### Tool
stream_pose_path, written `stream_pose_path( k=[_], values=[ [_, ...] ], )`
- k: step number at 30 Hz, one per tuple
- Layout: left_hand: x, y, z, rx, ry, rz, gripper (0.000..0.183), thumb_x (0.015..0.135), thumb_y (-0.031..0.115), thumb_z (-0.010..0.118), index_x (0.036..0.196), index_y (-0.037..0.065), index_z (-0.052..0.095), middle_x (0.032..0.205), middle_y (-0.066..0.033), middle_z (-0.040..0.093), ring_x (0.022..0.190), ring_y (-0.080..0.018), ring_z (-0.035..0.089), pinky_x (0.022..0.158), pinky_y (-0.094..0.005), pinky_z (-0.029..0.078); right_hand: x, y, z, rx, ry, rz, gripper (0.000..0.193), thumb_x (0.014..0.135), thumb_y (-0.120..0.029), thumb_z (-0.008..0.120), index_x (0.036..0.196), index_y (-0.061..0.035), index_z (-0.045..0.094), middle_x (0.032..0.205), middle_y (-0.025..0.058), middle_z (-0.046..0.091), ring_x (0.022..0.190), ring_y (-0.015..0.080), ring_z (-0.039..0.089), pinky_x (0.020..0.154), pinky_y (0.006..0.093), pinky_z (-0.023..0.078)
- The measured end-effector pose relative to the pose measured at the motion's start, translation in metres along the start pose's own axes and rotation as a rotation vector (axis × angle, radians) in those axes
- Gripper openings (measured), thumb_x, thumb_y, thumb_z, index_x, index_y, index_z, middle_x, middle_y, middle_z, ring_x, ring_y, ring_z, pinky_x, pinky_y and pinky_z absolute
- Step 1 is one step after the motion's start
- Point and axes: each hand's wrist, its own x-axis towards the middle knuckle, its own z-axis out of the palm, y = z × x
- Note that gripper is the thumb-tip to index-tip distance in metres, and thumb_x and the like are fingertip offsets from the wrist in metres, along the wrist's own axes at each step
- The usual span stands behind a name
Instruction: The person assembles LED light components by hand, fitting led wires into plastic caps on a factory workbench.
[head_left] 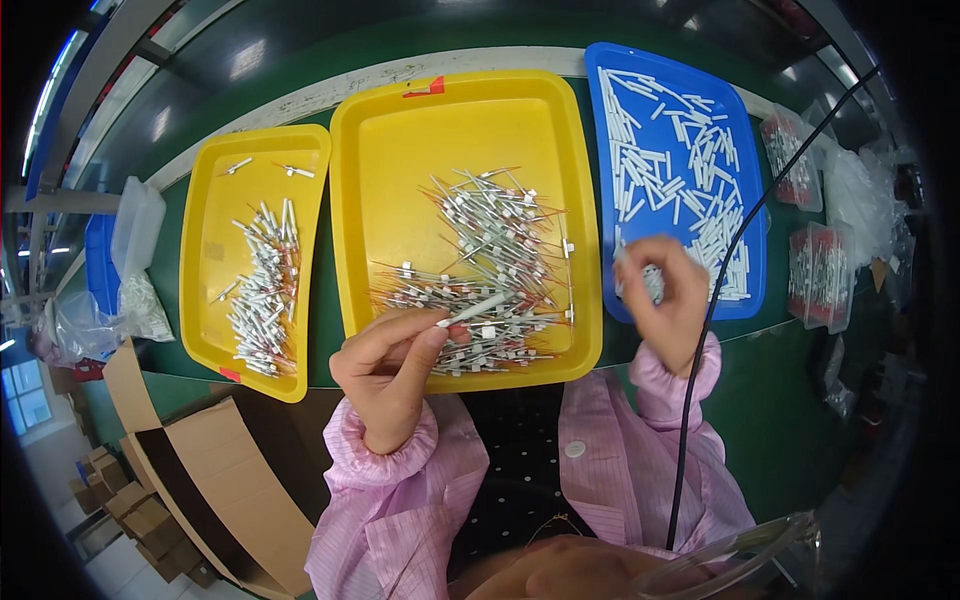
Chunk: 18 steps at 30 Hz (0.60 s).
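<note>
My left hand (392,368) pinches a slim white tube (488,306) between thumb and fingertips, above the near part of the middle yellow tray (390,180). Under it lies a heap of white components with thin reddish wire leads (500,225). Over the near left corner of the blue tray (601,180), my right hand (672,300) has its thumb and forefinger brought together; they are blurred, and I cannot make out what is between them. Many short white tubes (650,165) lie scattered in the blue tray.
A smaller yellow tray (215,180) at left holds more wired white parts (265,300). A black cable (742,225) crosses before the blue tray's right side. Clear plastic boxes (822,275) of parts stand at right. An open cardboard box (235,470) sits below at left.
</note>
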Motion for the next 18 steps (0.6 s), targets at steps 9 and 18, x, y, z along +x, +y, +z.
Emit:
stream_pose_path(
  k=[9,18],
  values=[
    [0.0,0.005,0.001,-0.018,0.007,0.069,0.015,0.086,-0.014,0.058,0.099,-0.011,0.067,0.086,-0.0182,0.068,0.077,-0.023,0.07,0.072,-0.028,0.056,-0.009,-0.011,0.019,0.838,-0.303,-0.211,0.017,0.079,0.016,0.062,0.095,0.0086,0.062,0.093,0.0187,0.062,0.079,0.02,0.063,0.072,0.0283,0.054],
    [-0.001,0.008,0.002,0.127,0.002,0.074,0.013,0.085,-0.007,0.059,0.097,-0.009,0.065,0.081,-0.018,0.066,0.072,-0.0224,0.064,0.07,-0.0297,0.051,-0.007,-0.016,0.017,0.768,-0.261,-0.219,0.015,0.078,0.009,0.068,0.091,0.0036,0.064,0.09,0.0136,0.066,0.082,0.0219,0.065,0.074,0.0291,0.05]
  ],
)
